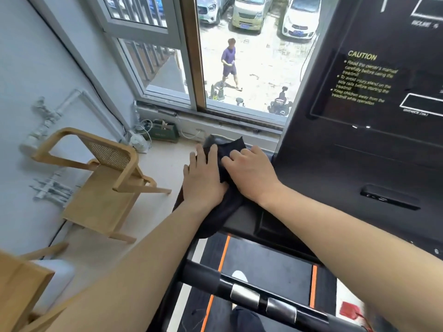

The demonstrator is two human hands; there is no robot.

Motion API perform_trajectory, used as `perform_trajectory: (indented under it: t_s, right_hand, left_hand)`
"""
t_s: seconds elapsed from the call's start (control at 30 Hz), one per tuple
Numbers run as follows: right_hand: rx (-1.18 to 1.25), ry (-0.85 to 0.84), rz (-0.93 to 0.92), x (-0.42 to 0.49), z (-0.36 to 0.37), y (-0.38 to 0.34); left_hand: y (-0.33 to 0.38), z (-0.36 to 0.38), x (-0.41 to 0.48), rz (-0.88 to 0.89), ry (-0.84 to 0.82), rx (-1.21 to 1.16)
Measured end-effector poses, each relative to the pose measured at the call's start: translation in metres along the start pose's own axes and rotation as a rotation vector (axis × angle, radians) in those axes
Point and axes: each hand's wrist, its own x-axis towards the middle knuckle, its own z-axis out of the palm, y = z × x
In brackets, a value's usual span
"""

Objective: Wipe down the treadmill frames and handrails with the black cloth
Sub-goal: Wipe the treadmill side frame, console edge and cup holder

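Note:
The black cloth (224, 207) lies draped over the left end of the treadmill's frame, just left of the dark console (374, 92). My left hand (203, 178) presses flat on the cloth with fingers spread. My right hand (251, 171) lies beside it, fingers curled into the cloth's upper fold. The cloth's lower end hangs over the frame edge. A black handrail (254, 293) with two silver sensor pads crosses below my arms. The running belt (263, 267) with orange stripes lies beneath.
A wooden chair (105, 183) with a cane back stands on the floor to the left. A window (239, 56) ahead looks onto parked cars and a person walking outside. Pipes run on the left wall. A small fan and a green box sit by the sill.

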Motion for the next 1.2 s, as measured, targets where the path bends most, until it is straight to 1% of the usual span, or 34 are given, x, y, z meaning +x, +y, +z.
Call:
perform_trajectory:
  t_s: [0.1,0.17,0.2,0.3,0.37,0.43,0.5,0.57,0.7,0.77,0.83,0.87,1.03,1.1,1.17,1.2]
  right_hand:
    - [0.018,-0.11,0.202,-0.008,-0.01,-0.001]
    - [0.001,-0.127,0.322,-0.018,-0.012,-0.002]
    - [-0.014,-0.123,0.348,-0.021,-0.012,-0.002]
    - [-0.025,-0.106,0.317,-0.018,-0.015,-0.004]
    - [-0.052,-0.107,0.22,-0.009,-0.016,-0.005]
    - [-0.108,-0.074,0.124,-0.002,-0.016,-0.008]
    - [-0.129,-0.05,0.088,0.0,-0.014,-0.008]
    - [-0.103,-0.05,0.122,-0.007,-0.015,-0.008]
    - [-0.078,-0.088,0.268,-0.028,-0.014,-0.016]
    - [-0.089,-0.098,0.293,-0.035,-0.015,-0.025]
    - [-0.098,-0.132,0.261,-0.038,-0.016,-0.033]
    - [-0.068,-0.173,0.253,-0.039,-0.016,-0.036]
    - [0.068,-0.313,0.287,-0.029,-0.028,-0.032]
    - [0.077,-0.3,0.255,-0.024,-0.029,-0.032]
    - [0.006,-0.236,0.203,-0.023,-0.024,-0.033]
    - [-0.029,-0.235,0.2,-0.022,-0.022,-0.033]
  left_hand:
    - [0.009,-0.002,0.013,0.093,0.012,0.067]
    - [0.017,-0.001,0.016,0.155,0.04,0.147]
    - [0.019,0.0,0.016,0.169,0.053,0.179]
    - [0.021,0.002,0.015,0.136,0.048,0.157]
    - [0.016,0.001,0.009,0.088,0.029,0.097]
    - [0.009,-0.001,-0.001,-0.001,0.001,0.012]
    - [0.007,-0.003,-0.008,-0.063,-0.027,-0.051]
    - [0.01,-0.004,-0.007,-0.062,-0.02,-0.041]
    - [0.021,-0.002,0.003,-0.01,0.021,0.065]
    - [0.025,-0.002,0.002,-0.02,0.016,0.079]
    - [0.024,-0.002,-0.002,-0.028,0.009,0.071]
    - [0.022,-0.003,-0.006,-0.03,-0.007,0.065]
    - [0.007,-0.003,-0.018,-0.09,-0.137,-0.024]
    - [0.011,-0.005,-0.008,-0.081,-0.115,-0.008]
    - [0.016,-0.006,0.002,-0.064,-0.055,-0.002]
    - [0.018,-0.005,0.005,-0.055,-0.031,0.002]
